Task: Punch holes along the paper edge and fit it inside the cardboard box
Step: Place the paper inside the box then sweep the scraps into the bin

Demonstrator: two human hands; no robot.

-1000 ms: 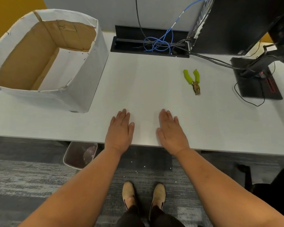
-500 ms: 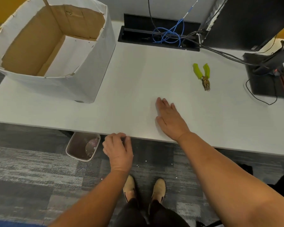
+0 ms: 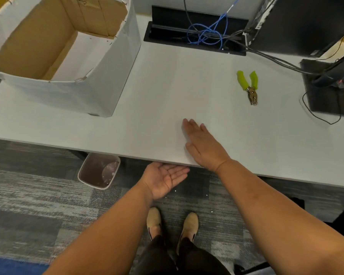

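A cardboard box (image 3: 34, 39) stands at the table's far left, wrapped outside in white paper (image 3: 99, 80), with a white sheet lining its bottom. A hole punch (image 3: 249, 86) with green handles lies on the table at the right, untouched. My right hand (image 3: 203, 145) lies flat, palm down, on the white table (image 3: 147, 116) near its front edge. Just below that edge my left hand (image 3: 165, 179) is held palm up, fingers relaxed, holding nothing visible.
A small bin (image 3: 98, 170) stands on the carpet under the table's front edge. Blue and black cables (image 3: 207, 34) fill a tray at the back. A dark monitor base (image 3: 330, 86) sits at the right. My shoes (image 3: 173, 225) show below.
My left hand left the tabletop, dropped below the front edge and turned palm up. My right hand stayed flat on the table, shifting slightly toward the edge.
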